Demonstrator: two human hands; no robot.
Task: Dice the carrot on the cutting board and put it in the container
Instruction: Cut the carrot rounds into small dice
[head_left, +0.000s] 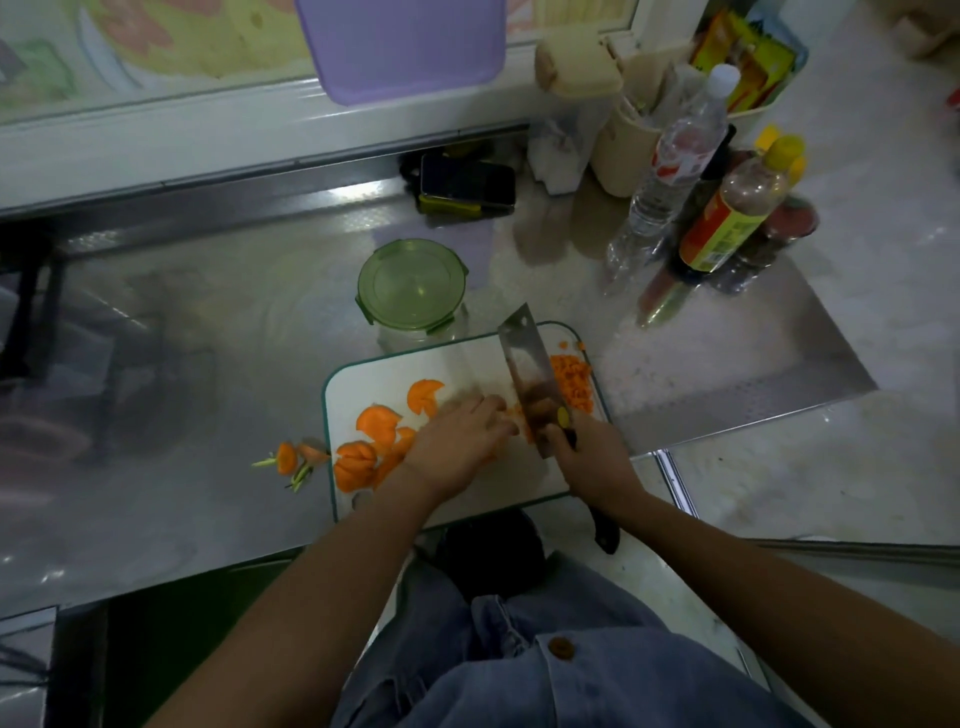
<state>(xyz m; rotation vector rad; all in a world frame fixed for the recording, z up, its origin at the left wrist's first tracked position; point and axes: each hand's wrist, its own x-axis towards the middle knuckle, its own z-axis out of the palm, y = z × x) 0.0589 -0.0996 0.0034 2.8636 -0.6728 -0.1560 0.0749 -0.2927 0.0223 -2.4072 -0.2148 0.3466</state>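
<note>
While wrapping right hand (592, 457) tight round cleaver (522, 358) handle, resting blade edge on cutting board (384, 379), tip pointing away. Clawing left hand (462, 441) over carrot piece (515, 411) just left of blade, curled fingers pinning it down. Diced carrot (571, 379) piling right of blade near far right corner. Carrot slices (363, 452) lying on board's left half. Carrot tops (288, 460) sitting off board on steel counter (208, 338). Container (410, 286) standing just behind board, green lid on.
</note>
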